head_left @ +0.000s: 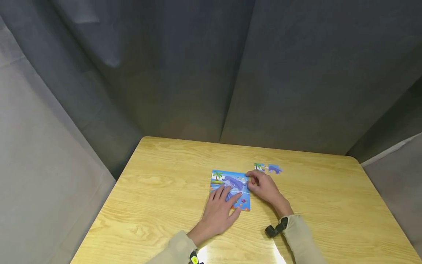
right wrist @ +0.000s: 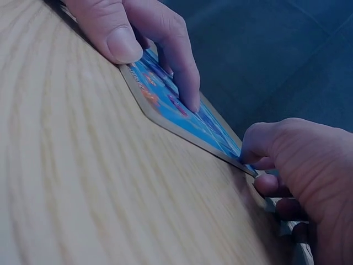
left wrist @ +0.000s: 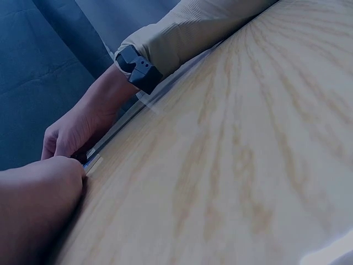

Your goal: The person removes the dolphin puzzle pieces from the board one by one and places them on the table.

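A square puzzle board [head_left: 246, 194] with a dolphin, palm and sea picture lies flat on the table. My left hand [head_left: 219, 216] rests on its lower left part with the fingers spread, hiding some of the picture. At the board's right edge is my right hand [head_left: 263, 187], its fingers bent. In the right wrist view the right hand [right wrist: 314, 171] pinches the edge of the board [right wrist: 187, 124], while a finger and the thumb of the left hand [right wrist: 138, 33] touch the board. Whether a loose piece is between the right fingertips cannot be told.
Beyond the right hand, loose pieces lie on the wooden table [head_left: 158, 179]: one with a palm [head_left: 258, 166] and one with a dolphin [head_left: 274, 168]. Grey curtains [head_left: 184, 73] stand behind the table's far edge.
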A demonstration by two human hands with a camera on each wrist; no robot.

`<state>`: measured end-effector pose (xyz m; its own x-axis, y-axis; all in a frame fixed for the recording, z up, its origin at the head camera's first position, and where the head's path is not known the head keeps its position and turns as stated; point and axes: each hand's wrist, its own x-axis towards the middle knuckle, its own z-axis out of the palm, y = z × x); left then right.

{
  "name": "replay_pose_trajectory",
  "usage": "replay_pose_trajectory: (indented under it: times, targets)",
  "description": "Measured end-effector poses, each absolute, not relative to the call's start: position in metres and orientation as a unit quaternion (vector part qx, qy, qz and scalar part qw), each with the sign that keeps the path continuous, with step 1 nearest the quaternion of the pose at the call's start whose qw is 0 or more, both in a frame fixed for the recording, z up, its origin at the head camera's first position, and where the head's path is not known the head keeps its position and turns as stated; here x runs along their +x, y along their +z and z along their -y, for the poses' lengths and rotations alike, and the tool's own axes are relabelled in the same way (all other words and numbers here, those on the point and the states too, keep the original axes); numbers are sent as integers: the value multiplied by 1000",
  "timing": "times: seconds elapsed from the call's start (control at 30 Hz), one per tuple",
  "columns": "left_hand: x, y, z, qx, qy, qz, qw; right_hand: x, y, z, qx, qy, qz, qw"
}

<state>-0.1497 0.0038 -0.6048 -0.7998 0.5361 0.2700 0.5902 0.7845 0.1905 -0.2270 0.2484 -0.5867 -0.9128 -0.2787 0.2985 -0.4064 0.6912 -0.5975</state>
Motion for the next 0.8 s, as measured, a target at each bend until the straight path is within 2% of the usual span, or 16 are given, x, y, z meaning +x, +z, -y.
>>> replay_pose_trajectory:
  times: [0.8]
  targets:
    - [-151, -600, -4, -296, -134, 939, 113, -227, -577, -236, 193, 303, 927, 112]
